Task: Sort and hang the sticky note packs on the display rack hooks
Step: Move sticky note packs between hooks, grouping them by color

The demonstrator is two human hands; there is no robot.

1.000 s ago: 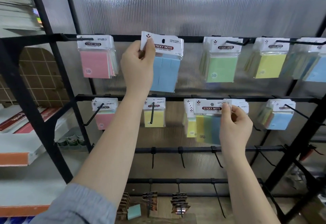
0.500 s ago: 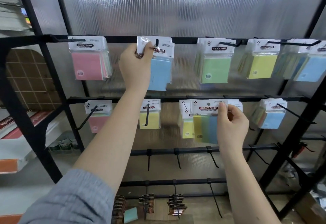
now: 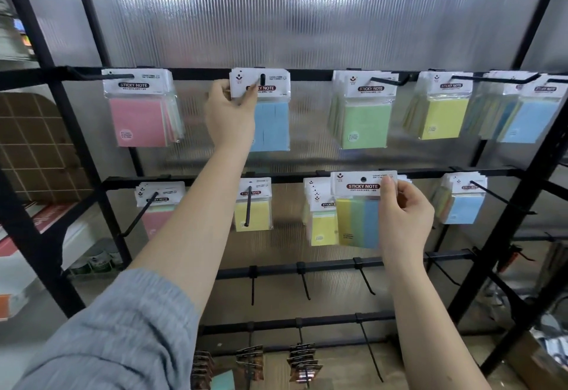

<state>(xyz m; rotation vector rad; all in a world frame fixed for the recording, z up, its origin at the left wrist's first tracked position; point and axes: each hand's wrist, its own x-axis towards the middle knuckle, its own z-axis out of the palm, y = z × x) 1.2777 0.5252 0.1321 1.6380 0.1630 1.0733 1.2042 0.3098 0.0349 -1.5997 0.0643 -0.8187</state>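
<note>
A light, floppy blue pack (image 3: 272, 125) is pinched by the left hand (image 3: 229, 114) at its stiff header on the hook (image 3: 262, 78), while a striped pack (image 3: 358, 220) below it is pinched by the right hand (image 3: 402, 220).

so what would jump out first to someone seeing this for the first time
Two bare hands working the black display rack at once: the left hand pinches the header card of a blue sticky note pack already threaded on a top-row hook. The right hand holds a multicolour striped pack in front of the second row. Pastel pink, green and yellow packs hang alongside.
</note>
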